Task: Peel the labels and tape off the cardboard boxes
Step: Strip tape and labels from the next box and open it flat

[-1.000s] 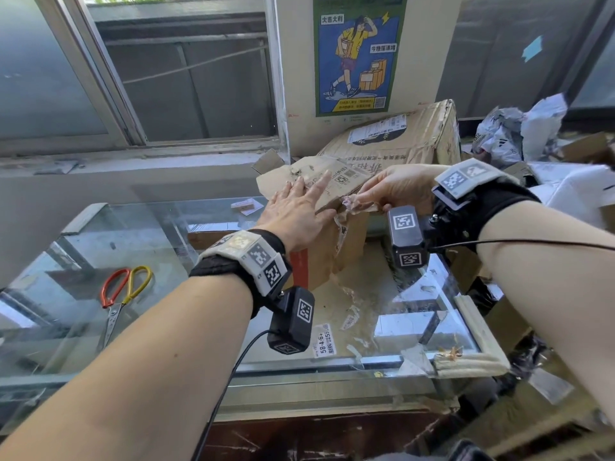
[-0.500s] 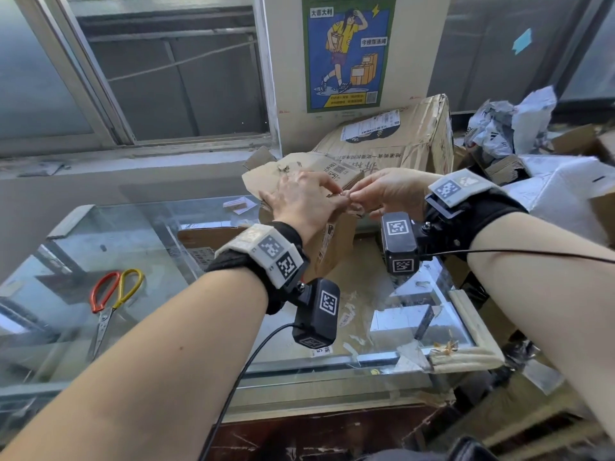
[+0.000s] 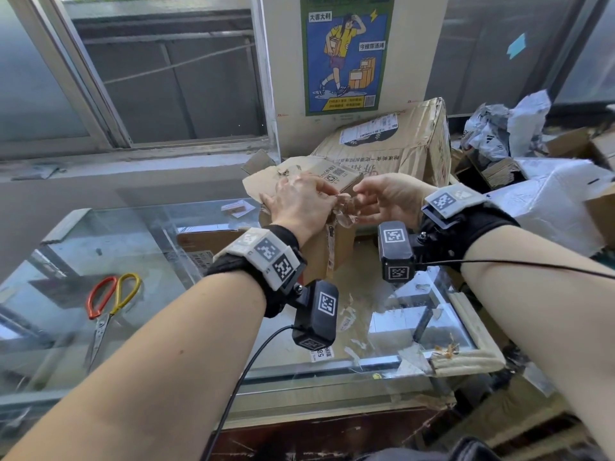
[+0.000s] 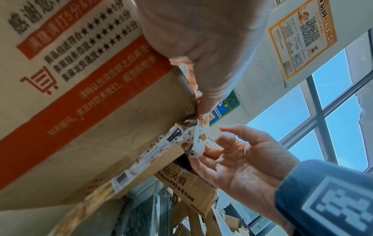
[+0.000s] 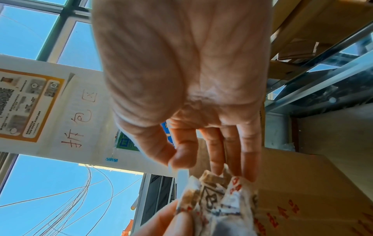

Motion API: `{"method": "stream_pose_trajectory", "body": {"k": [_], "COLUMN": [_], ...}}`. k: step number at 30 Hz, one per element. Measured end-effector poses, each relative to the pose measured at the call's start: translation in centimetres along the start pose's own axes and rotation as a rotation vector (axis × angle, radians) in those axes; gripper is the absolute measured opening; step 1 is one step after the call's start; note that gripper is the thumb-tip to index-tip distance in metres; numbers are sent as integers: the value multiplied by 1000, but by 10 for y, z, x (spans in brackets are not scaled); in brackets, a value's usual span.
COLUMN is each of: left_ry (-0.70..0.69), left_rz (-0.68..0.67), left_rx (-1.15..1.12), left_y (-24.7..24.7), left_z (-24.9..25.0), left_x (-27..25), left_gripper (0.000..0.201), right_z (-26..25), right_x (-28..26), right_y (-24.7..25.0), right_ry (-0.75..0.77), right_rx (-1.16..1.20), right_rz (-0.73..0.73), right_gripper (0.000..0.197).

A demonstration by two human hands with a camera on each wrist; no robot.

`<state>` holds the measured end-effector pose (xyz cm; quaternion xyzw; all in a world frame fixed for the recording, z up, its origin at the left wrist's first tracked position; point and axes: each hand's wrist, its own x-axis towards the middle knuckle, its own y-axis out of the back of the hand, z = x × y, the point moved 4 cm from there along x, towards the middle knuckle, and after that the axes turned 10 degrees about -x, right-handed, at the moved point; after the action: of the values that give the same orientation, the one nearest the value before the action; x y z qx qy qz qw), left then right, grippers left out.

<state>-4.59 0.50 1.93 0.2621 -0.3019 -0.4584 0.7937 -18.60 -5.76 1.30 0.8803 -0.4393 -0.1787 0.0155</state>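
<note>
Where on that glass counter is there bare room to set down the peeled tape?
The freest patch of the glass counter lies left of the small cardboard box, behind the scissors. The near edge under the hands is littered with label scraps. The right side is crowded: a large cardboard box and crumpled plastic bags.

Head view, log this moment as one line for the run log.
step: peeling tape | left hand: pinches crumpled tape | right hand: fingers at the tape | small box: on glass counter
</note>
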Motion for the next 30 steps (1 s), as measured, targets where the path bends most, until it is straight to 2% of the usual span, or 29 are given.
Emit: {"method": "stream_pose_trajectory", "body": {"k": [2, 4, 5, 8, 10, 13, 15, 17, 21, 23, 25, 26, 28, 30], "left_ry": [6, 8, 11, 9, 2, 7, 3, -10, -57, -56, -41, -36, -27, -33], "left_rz": [-6, -5, -1, 0, -1, -17, -37, -67, -110, -145, -180, -179, -142, -76], "left_rx": [-2, -33, -49, -57, -50, -65, -63, -60, -76, -116, -124, -112, -90, -102], "left_y": [-1, -1, -1, 0, 1, 1, 1, 1, 2, 0, -1, 0, 1, 2], "left_z": [-1, -3, -4, -5, -5, -7, -9, -8, -9, -11, -10, -10, -10, -12], "left_x": [0, 1, 1, 2, 3, 4, 5, 4, 5, 6, 4, 3, 3, 4], "left_gripper": [14, 14, 12, 8, 9, 8, 10, 14, 9, 25, 45, 46, 35, 20], "right_z": [2, 4, 6, 11, 7, -2, -5, -6, -1, 0, -1, -3, -7, -8], "right_x": [0, 1, 2, 6, 5, 0, -1, -2, 2, 3, 5, 5, 1, -2], "right_y": [1, 2, 1, -5, -9, -6, -4, -4, -6, -5, -6, -7, -8, -5], "right_ry": [-7, -10, -16, -9, 118, 260, 298, 311, 227, 144, 95, 93, 100, 94], "right_rx": [41, -73, -229, -831, -971, -736, -556, -448, -122, 40, 81, 80, 95, 136], "right_rz": [22, 84, 106, 106, 189, 297, 259, 194, 117, 100, 80, 72, 59, 53], "right_gripper": [13, 9, 6, 29, 40, 53, 52, 41, 13, 11, 12, 12, 12, 23]}}
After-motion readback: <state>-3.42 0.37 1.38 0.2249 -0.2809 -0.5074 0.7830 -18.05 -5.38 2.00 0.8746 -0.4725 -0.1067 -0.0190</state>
